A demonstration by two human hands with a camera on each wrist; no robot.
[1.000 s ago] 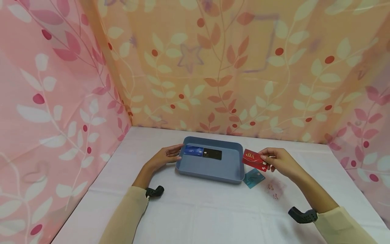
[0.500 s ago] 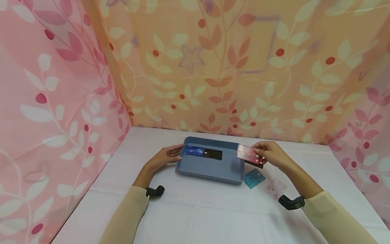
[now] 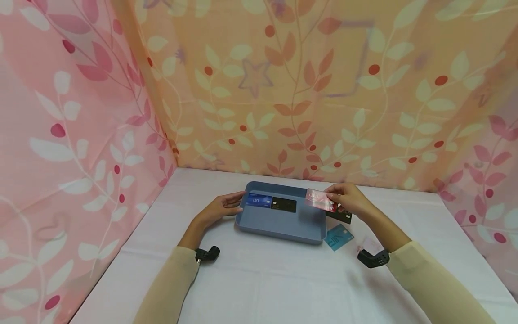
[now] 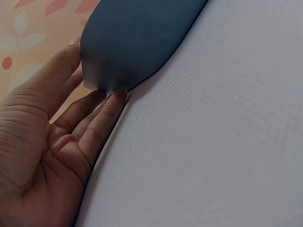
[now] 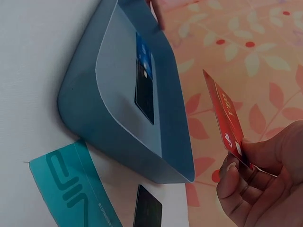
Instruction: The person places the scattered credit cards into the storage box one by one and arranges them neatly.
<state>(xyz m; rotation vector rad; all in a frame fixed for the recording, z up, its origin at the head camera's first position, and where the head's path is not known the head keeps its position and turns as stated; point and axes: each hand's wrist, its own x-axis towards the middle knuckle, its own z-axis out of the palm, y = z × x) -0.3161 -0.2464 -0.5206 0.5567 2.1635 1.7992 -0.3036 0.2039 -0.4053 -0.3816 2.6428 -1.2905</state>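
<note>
My right hand (image 3: 351, 198) pinches a red VIP card (image 3: 319, 199) by one end, thumb against its face. The card is tilted and overlaps the right rim of the blue-grey tray (image 3: 283, 227) in the head view; the right wrist view shows the red card (image 5: 224, 116) raised in the air. Fairly straight fingers of my left hand (image 3: 216, 210) touch the tray's left end wall. Inside the tray, a blue VIP card (image 3: 259, 200) and a black VIP card (image 3: 284, 204) lie side by side along the back.
On the white-covered table (image 3: 259, 279), a teal card (image 3: 339, 237) lies by the tray's front right corner. Another black card (image 3: 341, 216) lies right of the tray. A pale pinkish card (image 3: 371, 245) is partly hidden by the right wrist camera. Patterned cloth (image 3: 259, 90) hangs behind.
My right hand has carried the red card left and back, over the tray's right rim. This uncovers the black card beneath. The left hand stays at the tray.
</note>
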